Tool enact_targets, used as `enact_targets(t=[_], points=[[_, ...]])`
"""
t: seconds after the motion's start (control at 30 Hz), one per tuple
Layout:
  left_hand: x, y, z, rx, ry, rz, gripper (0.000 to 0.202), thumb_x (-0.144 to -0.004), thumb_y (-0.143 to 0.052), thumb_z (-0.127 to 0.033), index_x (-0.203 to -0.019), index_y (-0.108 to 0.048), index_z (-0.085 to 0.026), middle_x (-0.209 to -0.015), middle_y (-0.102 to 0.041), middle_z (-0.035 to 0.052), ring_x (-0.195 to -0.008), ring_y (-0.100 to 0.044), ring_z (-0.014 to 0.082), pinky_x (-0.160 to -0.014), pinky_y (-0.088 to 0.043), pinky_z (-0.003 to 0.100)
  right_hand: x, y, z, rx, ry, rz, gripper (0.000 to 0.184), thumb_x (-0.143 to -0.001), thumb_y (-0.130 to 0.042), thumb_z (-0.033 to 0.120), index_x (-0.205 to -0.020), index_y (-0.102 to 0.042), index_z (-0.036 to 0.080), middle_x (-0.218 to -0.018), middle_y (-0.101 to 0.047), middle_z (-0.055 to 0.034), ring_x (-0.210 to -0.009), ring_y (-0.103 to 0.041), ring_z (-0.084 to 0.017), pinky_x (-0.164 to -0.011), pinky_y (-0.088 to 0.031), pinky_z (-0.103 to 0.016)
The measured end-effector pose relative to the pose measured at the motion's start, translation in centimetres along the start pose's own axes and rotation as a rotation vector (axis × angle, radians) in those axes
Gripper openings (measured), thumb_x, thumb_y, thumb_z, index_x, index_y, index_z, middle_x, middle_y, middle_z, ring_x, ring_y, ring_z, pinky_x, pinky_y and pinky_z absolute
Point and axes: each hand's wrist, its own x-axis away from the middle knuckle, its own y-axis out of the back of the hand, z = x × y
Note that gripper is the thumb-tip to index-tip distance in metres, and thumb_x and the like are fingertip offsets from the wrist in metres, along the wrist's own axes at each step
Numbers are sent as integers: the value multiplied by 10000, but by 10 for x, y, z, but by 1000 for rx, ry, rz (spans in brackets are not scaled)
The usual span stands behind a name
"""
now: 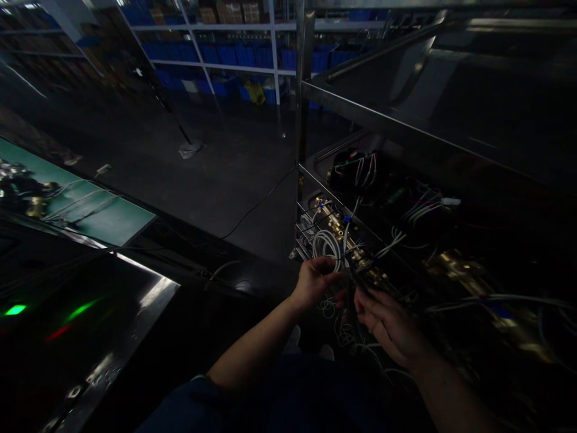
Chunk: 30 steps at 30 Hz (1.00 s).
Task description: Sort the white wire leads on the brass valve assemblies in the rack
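My left hand (317, 281) is closed at the lower edge of a coil of white cable (325, 242), thumb and fingers pressed around it. Close beside it, my right hand (385, 322) has its fingers bent together near a dark strip. Dim light hides what lies between those fingers. Just beyond both hands, a brass valve assembly (336, 224) with blue parts rests on a metal rack, with white wires running across it. Thin loose wires (345, 331) hang below my hands.
The rack's metal post (303, 120) rises ahead. Further units with wires (424, 204) and brass fittings (464, 270) lie to the right. At left stands a green-topped table (130, 219) with brass parts. Shelves with blue bins (229, 54) line the back; a black cable (252, 210) crosses the floor.
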Motion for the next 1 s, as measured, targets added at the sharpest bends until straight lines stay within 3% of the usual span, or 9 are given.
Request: enact_targets(t=[0.17, 0.27, 0.37, 0.5, 0.63, 0.73, 0.8, 0.93, 1.0], points=[[3, -2, -2, -88, -52, -48, 187, -583, -754, -253, -655, -633, -130, -604, -603, -10, -534, -509, 83, -519, -403, 205, -2, -5, 1, -131, -19, 1, 291, -648, -750, 444, -771, -631, 208, -914, -656, -56, -918, -593, -232, -729, -485, -351], [1, 3, 0, -243, -119, -50, 108, -615, -717, -191, -675, -642, -141, -638, -622, -7, -600, -541, 101, -574, -427, 209, 1, 0, 11, -42, -96, -29, 387, -601, -784, 442, -880, -671, 198, -936, -669, -82, -889, -602, -230, -694, -488, -335], [-2, 10, 2, -497, -218, -20, 94, -648, -701, -171, -731, -659, -159, -692, -644, -3, -661, -568, 121, -627, -438, 223, 3, 8, 20, 87, -138, -70, 424, -582, -797, 460, -875, -689, 175, -932, -675, -101, -845, -601, -214, -667, -482, -318], [-5, 16, 0, -722, -323, 34, 92, -687, -674, -160, -777, -666, -173, -735, -651, 9, -689, -580, 132, -636, -435, 231, 0, 10, 17, 82, -102, -78, 431, -564, -793, 498, -805, -686, 156, -876, -673, -96, -772, -585, -182, -617, -463, -286], [-3, 15, 0, -727, -297, 44, 72, -690, -668, -168, -761, -651, -165, -720, -640, 8, -667, -562, 125, -616, -423, 225, -7, -1, 3, 40, 10, -106, 407, -552, -790, 508, -682, -637, 154, -701, -608, -43, -609, -502, -125, -495, -386, -244], [2, 9, 1, -543, -228, 64, 98, -714, -649, -215, -788, -638, -152, -719, -636, 11, -659, -557, 120, -621, -428, 223, -11, -9, -8, 82, 89, -135, 399, -610, -732, 540, -642, -593, 167, -633, -544, -14, -538, -448, -111, -444, -335, -240], [6, 5, 0, -385, -190, 67, 149, -725, -640, -249, -832, -632, -145, -753, -641, 18, -685, -566, 120, -654, -443, 225, -11, -10, -12, 249, 220, -188, 393, -668, -668, 567, -642, -587, 183, -612, -536, -12, -536, -464, -128, -465, -363, -262], [9, 7, -6, -322, -143, -45, 158, -704, -632, -257, -803, -584, -143, -676, -558, -22, -601, -485, 85, -572, -396, 198, -9, -1, -10, 697, 629, -534, 373, -752, -569, 574, -740, -622, 205, -736, -639, -60, -748, -596, -217, -717, -470, -352], [12, 11, -8, -391, -153, -64, 141, -705, -612, -251, -788, -561, -148, -629, -493, -46, -557, -418, 70, -526, -345, 190, -14, 3, -4, 779, 711, -654, 397, -788, -514, 576, -783, -636, 198, -828, -665, -91, -848, -615, -241, -800, -465, -372]])
